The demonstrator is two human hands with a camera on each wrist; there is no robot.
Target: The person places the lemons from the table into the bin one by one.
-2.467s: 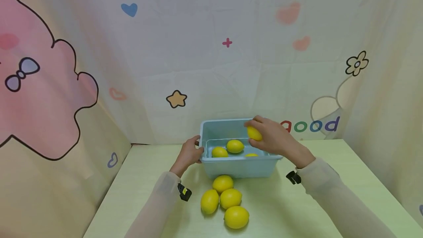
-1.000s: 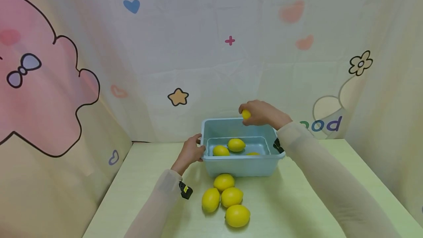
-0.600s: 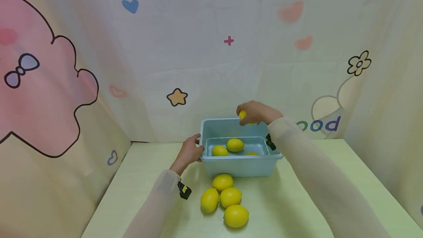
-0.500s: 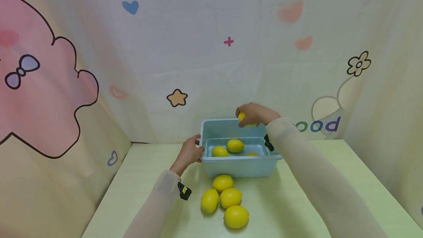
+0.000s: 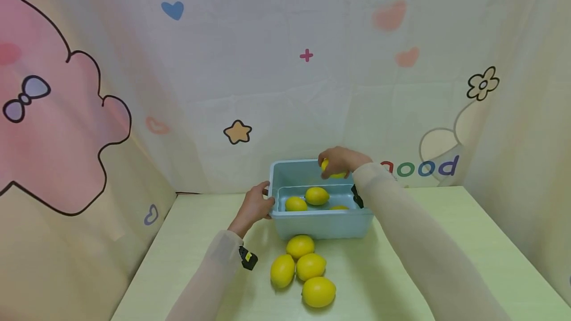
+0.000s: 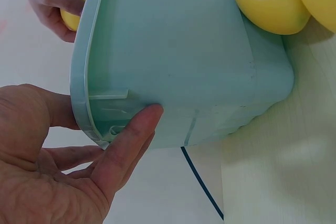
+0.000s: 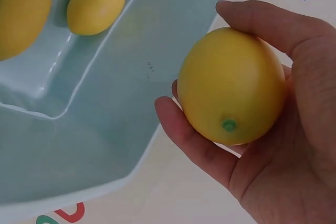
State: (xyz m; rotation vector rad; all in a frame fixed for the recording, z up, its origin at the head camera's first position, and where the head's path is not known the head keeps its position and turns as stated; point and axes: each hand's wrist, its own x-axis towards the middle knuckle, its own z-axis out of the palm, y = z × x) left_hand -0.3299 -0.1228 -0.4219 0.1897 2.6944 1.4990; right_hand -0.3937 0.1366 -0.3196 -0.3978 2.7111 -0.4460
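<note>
A light blue bin (image 5: 321, 225) stands on the table, with several yellow lemons inside, one of them a lemon (image 5: 317, 195) near its middle. The left hand (image 5: 255, 207) grips the bin's left rim; in the left wrist view, the left hand (image 6: 68, 166) has its thumb over the rim and fingers against the outer wall (image 6: 173, 51). The right hand (image 5: 341, 160) holds a lemon above the back part of the bin. In the right wrist view, fingers and thumb of the right hand (image 7: 283, 129) curl round that lemon (image 7: 231, 85).
In front of the bin, several lemons lie close together on the pale green table (image 5: 187, 241), the nearest lemon (image 5: 318, 292) toward the front. A printed curtain (image 5: 285, 88) hangs behind and at both sides.
The right hand went up and left with its lemon, then came down a little toward the bin's back part. The left hand stays on the rim; the other lemons lie as before.
</note>
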